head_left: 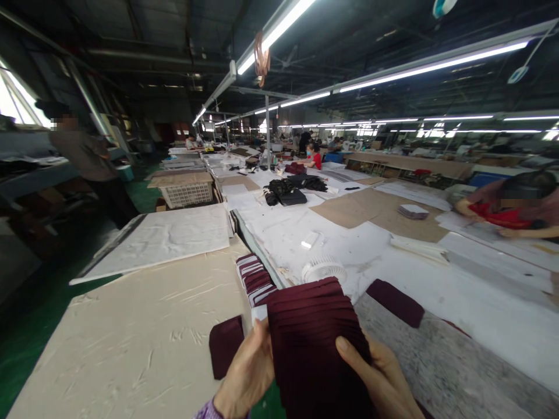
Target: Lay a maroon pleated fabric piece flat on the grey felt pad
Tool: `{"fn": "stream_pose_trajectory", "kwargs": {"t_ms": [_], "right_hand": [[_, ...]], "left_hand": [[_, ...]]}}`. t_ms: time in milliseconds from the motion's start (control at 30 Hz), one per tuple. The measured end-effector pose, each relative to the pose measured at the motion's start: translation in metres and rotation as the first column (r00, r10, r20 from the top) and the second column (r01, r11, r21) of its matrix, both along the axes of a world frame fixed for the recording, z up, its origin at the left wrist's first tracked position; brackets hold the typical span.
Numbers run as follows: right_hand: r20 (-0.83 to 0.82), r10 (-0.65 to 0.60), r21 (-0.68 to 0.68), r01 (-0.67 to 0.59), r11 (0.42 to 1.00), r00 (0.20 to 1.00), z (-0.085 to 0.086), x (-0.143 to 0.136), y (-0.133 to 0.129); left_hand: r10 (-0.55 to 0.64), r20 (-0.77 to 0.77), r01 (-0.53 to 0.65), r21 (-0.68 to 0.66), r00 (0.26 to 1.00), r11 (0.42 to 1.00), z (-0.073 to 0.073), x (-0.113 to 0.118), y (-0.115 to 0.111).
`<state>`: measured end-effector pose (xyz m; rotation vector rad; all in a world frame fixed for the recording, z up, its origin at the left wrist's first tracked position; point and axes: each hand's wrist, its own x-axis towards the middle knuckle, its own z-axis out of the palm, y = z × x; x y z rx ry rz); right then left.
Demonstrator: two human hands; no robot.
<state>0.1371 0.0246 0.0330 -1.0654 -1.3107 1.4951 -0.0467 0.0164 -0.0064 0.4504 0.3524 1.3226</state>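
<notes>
A thick stack of dark maroon fabric pieces [317,343], their top edges overlapping in steps, is held up between my hands. My left hand [248,366] grips its left side, with a small white piece [259,313] beside the thumb tip; whether the hand pinches that piece is unclear. On the right side, my right hand [386,372] is wrapped round the stack, thumb lying across the front. Just beyond lies a row of maroon and white pieces [255,280]. One maroon piece [226,347] rests left of my left hand, another [395,302] on the table to the right.
A beige-covered table [131,337] stands at left, a white-covered table [279,233] ahead. A small white fan [323,269] sits beyond the stack. Dark garments [288,191] are heaped farther off. One person [515,201] leans over the right side; another [82,151] stands far left.
</notes>
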Motion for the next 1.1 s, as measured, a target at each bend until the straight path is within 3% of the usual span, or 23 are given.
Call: {"fn": "stream_pose_trajectory", "kwargs": {"t_ms": [200, 433, 633, 833, 967, 1100], "right_hand": [[-0.058, -0.002, -0.029, 0.000, 1.000, 0.998, -0.002, -0.004, -0.003], [0.090, 0.122, 0.018, -0.124, 0.992, 0.988, -0.001, 0.006, -0.001], [0.186, 0.020, 0.125, -0.044, 0.991, 0.982, -0.012, 0.009, -0.002], [0.108, 0.020, 0.066, -0.028, 0.997, 0.994, -0.009, 0.007, -0.005], [0.155, -0.078, 0.110, 0.062, 0.992, 0.985, -0.008, 0.001, -0.008], [0.219, -0.140, 0.163, 0.106, 0.981, 0.966, -0.008, 0.000, -0.011]], "left_hand": [[0.000, 0.067, 0.009, -0.134, 0.998, 0.991, -0.005, 0.009, -0.004], [0.032, 0.033, -0.026, -0.161, 0.999, 0.987, 0.001, 0.007, -0.005], [0.003, -0.007, -0.004, -0.162, 1.000, 0.987, 0.003, 0.008, -0.005], [0.044, -0.163, -0.040, 0.028, 0.986, 0.999, -0.003, 0.015, -0.018], [0.080, -0.319, -0.105, -0.062, 0.944, 0.993, 0.001, 0.026, -0.022], [0.097, -0.351, -0.159, -0.153, 0.931, 0.975, 0.002, 0.029, -0.019]]}}
